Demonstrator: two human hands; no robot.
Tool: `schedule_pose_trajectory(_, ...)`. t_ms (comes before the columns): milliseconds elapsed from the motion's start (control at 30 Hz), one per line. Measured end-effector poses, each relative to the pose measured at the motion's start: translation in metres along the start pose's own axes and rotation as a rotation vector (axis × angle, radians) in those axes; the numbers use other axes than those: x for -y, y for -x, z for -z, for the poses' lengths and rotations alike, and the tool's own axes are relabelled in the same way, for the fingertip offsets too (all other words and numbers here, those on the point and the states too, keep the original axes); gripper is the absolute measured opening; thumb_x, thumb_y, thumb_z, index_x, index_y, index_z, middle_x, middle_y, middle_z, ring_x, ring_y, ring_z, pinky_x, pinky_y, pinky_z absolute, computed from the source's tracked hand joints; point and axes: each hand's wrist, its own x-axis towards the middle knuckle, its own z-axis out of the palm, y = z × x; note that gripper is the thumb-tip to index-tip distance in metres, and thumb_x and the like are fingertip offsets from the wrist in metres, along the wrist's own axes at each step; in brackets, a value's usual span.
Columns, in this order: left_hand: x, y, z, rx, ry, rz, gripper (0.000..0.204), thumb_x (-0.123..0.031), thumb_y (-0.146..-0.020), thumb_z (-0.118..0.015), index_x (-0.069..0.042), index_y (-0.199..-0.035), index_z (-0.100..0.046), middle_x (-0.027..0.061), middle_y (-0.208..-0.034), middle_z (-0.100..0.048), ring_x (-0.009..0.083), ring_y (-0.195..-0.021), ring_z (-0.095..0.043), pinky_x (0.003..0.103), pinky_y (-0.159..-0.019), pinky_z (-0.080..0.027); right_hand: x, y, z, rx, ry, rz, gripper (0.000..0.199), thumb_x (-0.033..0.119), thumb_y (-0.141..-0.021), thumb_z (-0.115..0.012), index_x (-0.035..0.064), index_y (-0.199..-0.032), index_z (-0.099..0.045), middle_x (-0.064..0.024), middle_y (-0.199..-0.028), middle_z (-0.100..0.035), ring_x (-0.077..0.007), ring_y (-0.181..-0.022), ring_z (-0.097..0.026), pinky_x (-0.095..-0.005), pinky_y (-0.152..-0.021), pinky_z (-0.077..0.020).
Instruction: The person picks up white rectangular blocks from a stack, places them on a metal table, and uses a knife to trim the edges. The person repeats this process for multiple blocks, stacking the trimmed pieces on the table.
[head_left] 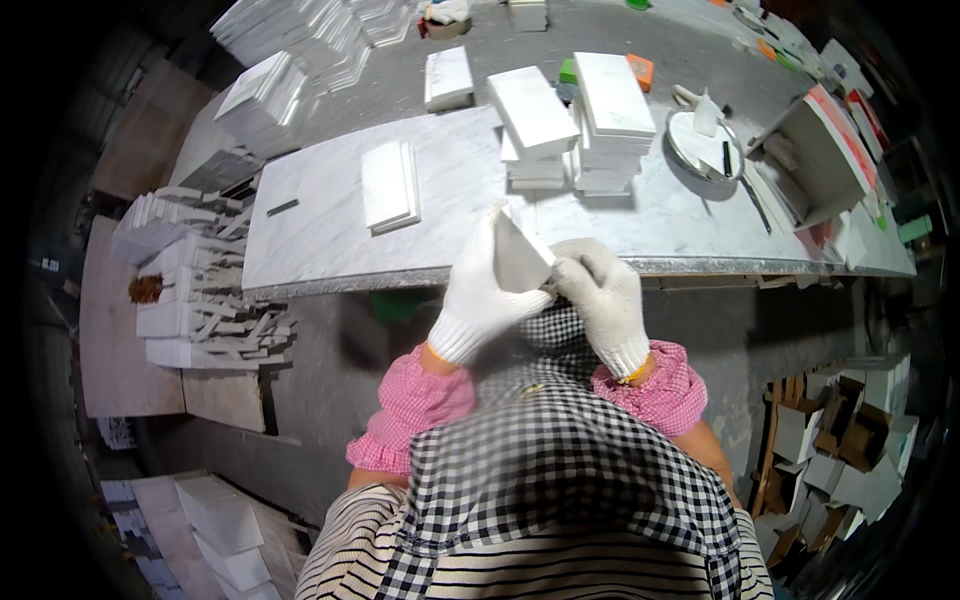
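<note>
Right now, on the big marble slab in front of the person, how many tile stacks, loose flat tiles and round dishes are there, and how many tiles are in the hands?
Tall tile stacks: 2
Low flat tile pile: 1
Round dish: 1
Tile held in both hands: 1
Total: 5

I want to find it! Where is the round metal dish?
In the head view, the round metal dish sits on the grey worktable, to the right, beside the tall stack of white tiles.

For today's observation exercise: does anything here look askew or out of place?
Yes. The top tile of the left stack on the slab sits skewed and overhanging, and tile strips at the left lie jumbled.
</note>
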Motion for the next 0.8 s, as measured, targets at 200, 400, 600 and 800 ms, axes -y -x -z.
schedule_pose_trajectory(200,-0.010,0.001,-0.003,0.022,0.017,0.011,0.095,-0.021,-0.066,-0.088,0.003,-0.147,-0.043,0.0219,-0.129,-0.061,0.0312,-0.118,-0.063,0.041,-0.101,-0.051,-0.004,-0.004,0.005,-0.001,0.203,0.058,0.026,0.030,-0.098,-0.064,0.0066,-0.101,-0.075,-0.0124,-0.082,-0.074,-0.0226,-0.074,-0.073,-0.0347,-0.069,-0.0558)
schedule_pose_trajectory(400,0.005,0.000,-0.018,0.102,-0.038,0.088,0.115,-0.028,-0.063,-0.090,0.007,-0.156,-0.032,0.0251,-0.137,-0.056,0.0302,-0.125,-0.058,0.040,-0.105,-0.049,-0.007,-0.003,0.017,0.004,0.234,-0.020,0.033,0.033,-0.102,-0.054,0.0057,-0.100,-0.072,-0.0121,-0.078,-0.071,-0.0250,-0.073,-0.071,-0.0367,-0.070,-0.0553)
schedule_pose_trajectory(600,0.004,-0.004,-0.028,0.179,0.103,0.162,0.101,-0.025,-0.063,-0.089,0.006,-0.146,-0.040,0.0207,-0.126,-0.059,0.0295,-0.117,-0.061,0.040,-0.100,-0.050,-0.029,-0.006,0.022,-0.042,0.106,-0.086,0.028,0.024,-0.101,-0.054,0.0034,-0.101,-0.072,-0.0092,-0.078,-0.071,-0.0201,-0.073,-0.069,-0.0335,-0.070,-0.0542)
schedule_pose_trajectory(800,0.009,-0.009,-0.041,0.156,0.230,0.196,0.116,-0.023,-0.063,-0.090,0.005,-0.158,-0.029,0.0211,-0.139,-0.054,0.0286,-0.127,-0.055,0.038,-0.108,-0.045,-0.044,-0.017,0.045,-0.148,-0.020,-0.032,0.025,0.018,-0.101,-0.056,-0.0009,-0.108,-0.070,-0.0089,-0.086,-0.068,-0.0170,-0.077,-0.065,-0.0318,-0.073,-0.0534)
